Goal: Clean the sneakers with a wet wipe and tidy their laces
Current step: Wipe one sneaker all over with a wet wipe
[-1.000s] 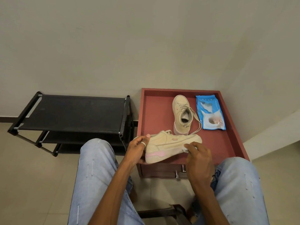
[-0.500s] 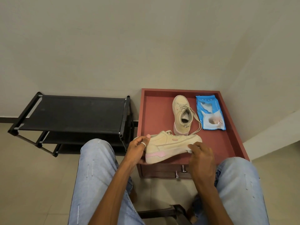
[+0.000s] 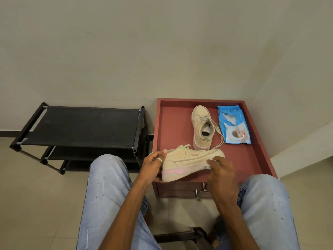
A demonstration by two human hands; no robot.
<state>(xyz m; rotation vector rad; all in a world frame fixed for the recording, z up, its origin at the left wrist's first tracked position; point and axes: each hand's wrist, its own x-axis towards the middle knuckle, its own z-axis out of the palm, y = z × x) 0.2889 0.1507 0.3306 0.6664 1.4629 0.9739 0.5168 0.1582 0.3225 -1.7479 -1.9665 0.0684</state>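
Observation:
A beige sneaker with a pink heel patch [image 3: 187,162] lies on its side above the near edge of the red-brown cabinet top [image 3: 174,127]. My left hand [image 3: 153,166] grips its heel end, thumb on the upper. My right hand [image 3: 220,171] presses a small white wet wipe [image 3: 209,164] against the sole near the toe, fingers curled round the wipe. The second beige sneaker [image 3: 202,128] stands upright farther back, its laces loose and trailing to the right.
A blue pack of wet wipes [image 3: 233,124] lies to the right of the far sneaker. A black shoe rack [image 3: 81,129] stands to the left against the wall. My knees in light jeans flank the cabinet, and a stool's dark frame shows below.
My right hand has slid the wipe a little along the sole by the toe. The left hand and the sneaker have stayed where they were.

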